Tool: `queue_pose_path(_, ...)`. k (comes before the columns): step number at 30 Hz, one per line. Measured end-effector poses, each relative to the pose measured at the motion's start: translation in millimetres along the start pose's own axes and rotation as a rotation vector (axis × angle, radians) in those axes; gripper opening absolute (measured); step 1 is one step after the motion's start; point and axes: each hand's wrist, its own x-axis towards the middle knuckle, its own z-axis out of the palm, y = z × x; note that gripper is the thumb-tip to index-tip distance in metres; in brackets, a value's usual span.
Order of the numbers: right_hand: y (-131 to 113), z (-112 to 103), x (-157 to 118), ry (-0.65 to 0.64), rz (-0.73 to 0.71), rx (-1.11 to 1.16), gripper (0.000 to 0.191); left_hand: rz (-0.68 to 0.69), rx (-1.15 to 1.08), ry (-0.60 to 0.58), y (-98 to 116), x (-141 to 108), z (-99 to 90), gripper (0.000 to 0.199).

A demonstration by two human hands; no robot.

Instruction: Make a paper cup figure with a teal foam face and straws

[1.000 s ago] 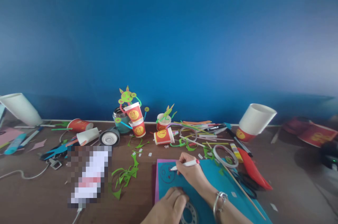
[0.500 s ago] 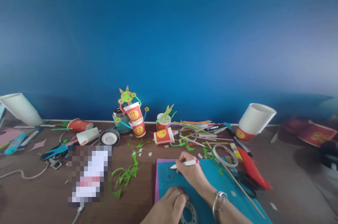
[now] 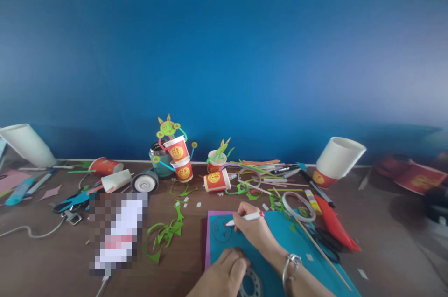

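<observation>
My right hand (image 3: 251, 224) pinches a white marker with a red end (image 3: 249, 217). Its tip is at a round face (image 3: 221, 230) drawn in dark line near the top left corner of a blue sheet of paper (image 3: 276, 236). Lower down, my left hand (image 3: 226, 271) presses on the sheet with bent fingers close together. Its thumb and fingers lie over the left edge of a grey ring with small holes (image 3: 259, 282), partly hidden by the hand. Purple paper (image 3: 207, 241) shows beneath the blue sheet's left edge.
Stacked red paper cups (image 3: 183, 169) bear a green paper figure (image 3: 168, 127). Green scraps (image 3: 168, 231) lie left of the paper. Behind are a fallen cup (image 3: 215, 180) and several straws and pens. Tape (image 3: 299, 207), a thin stick (image 3: 324, 252) and black-handled scissors (image 3: 331, 243) are at right.
The marker tip has shifted slightly right and down within the drawn face. My left hand and the paper look unmoved.
</observation>
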Motion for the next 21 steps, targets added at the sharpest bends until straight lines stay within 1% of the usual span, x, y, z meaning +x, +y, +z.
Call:
queue_pose_path(3,-0.2,0.0,-0.2,0.008,0.013,0.022,0.017,0.01,0.02,0.005,0.2,-0.1,0.0,0.024)
queue_pose_path(9,-3.8,-1.5,-0.9,-0.002,-0.002,-0.011,0.018,0.004,0.036,-0.002,0.5,1.0,-0.5,0.019)
queue_pose_path(14,-3.5,-1.0,0.2,0.004,-0.007,-0.018,0.018,0.005,0.044,-0.011,0.1,0.7,0.1,0.021)
queue_pose_path(21,-4.3,-1.7,-0.4,0.002,0.003,-0.02,0.017,0.022,0.065,0.013,-0.4,1.0,0.7,0.019)
